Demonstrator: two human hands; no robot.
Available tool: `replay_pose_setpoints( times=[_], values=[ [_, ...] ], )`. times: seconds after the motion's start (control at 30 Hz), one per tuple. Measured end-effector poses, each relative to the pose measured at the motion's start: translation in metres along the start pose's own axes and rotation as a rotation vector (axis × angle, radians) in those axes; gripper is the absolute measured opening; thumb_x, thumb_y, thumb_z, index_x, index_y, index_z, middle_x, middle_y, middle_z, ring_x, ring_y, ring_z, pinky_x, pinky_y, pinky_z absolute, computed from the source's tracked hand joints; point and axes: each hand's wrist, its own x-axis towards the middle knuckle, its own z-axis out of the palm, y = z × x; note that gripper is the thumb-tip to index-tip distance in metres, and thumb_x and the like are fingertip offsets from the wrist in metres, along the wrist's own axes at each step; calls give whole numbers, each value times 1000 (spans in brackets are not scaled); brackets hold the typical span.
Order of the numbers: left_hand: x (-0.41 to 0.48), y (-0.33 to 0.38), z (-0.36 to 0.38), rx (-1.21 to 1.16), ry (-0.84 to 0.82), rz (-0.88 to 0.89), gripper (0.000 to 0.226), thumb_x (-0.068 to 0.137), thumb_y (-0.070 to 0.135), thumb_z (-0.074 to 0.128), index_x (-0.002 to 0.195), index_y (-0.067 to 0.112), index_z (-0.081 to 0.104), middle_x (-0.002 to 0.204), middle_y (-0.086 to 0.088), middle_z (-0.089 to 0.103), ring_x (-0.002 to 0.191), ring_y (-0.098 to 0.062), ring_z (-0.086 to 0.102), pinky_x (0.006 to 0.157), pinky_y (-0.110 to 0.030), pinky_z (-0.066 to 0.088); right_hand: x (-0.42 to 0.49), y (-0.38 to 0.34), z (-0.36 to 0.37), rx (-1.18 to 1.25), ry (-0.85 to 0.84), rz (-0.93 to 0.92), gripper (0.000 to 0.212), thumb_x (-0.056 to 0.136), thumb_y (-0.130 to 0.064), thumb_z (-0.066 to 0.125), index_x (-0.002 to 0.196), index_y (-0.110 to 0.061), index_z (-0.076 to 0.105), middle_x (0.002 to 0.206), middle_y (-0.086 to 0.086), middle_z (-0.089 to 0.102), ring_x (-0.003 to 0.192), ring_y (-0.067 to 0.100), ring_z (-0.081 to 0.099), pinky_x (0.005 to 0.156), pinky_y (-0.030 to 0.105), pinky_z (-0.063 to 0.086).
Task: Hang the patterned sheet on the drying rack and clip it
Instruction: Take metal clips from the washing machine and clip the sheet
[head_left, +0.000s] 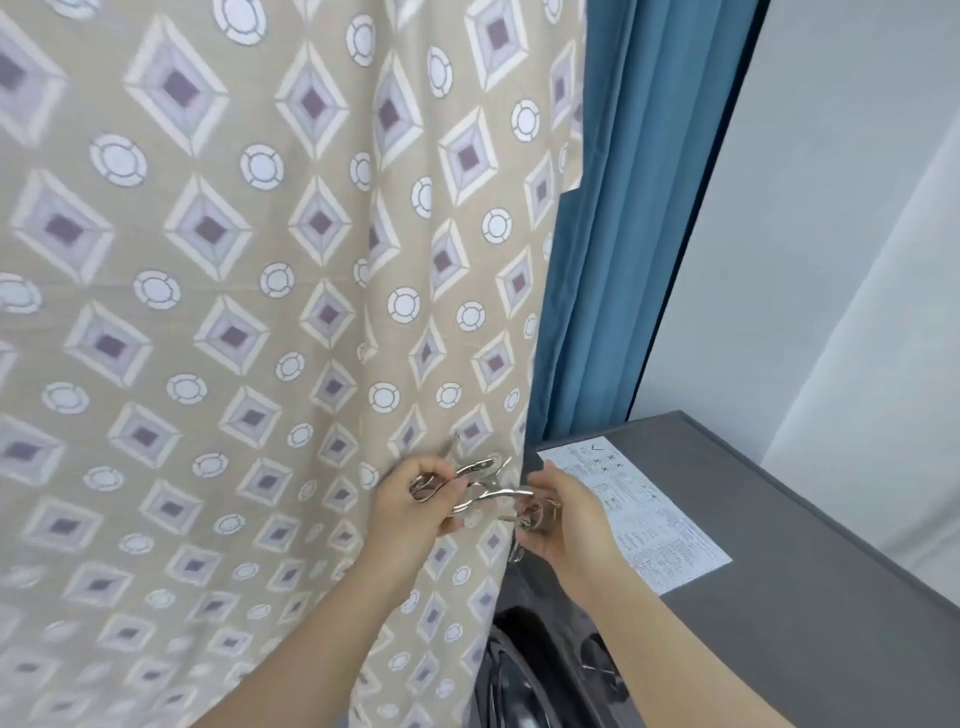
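The patterned sheet (249, 291), beige with diamonds and circles, hangs down and fills the left and middle of the view. The drying rack is out of sight above. In front of the sheet's right edge, my left hand (415, 501) pinches metal clips (480, 480). My right hand (563, 512) grips more metal clips (535, 514) close beside it. The clips in the two hands touch or tangle between the fingers.
A blue curtain (623, 218) hangs behind the sheet's right edge. A dark grey washing machine (810, 597) stands at the lower right, with a white printed label (639, 512) on its top and its round door (524, 670) below my hands. A white wall is at the right.
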Motion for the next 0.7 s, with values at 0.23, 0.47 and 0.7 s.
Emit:
replay_pose_setpoints(
  times=[0.23,0.47,0.7],
  values=[
    [-33,4,-49,-40,203,42,23,83,-11,58,71,9,56,79,-3,58,67,-12,57,53,-17,52,-22,27,29,-87,-247,-80,27,81,19,54,94,-4,58,90,12,59,83,22,57,75,29,57],
    [-45,21,-94,51,255,18,17,81,0,66,69,12,61,69,0,58,61,-13,53,49,-18,46,-37,34,79,-615,-355,-370,45,82,7,59,116,-22,55,88,-7,66,82,9,59,85,32,52],
    [-58,47,-152,393,206,85,14,75,28,76,71,16,69,68,2,64,55,-4,55,55,-22,46,-60,56,144,-1088,-486,-743,62,89,-14,59,144,-18,30,119,-5,66,104,20,62,84,27,46]
  ],
)
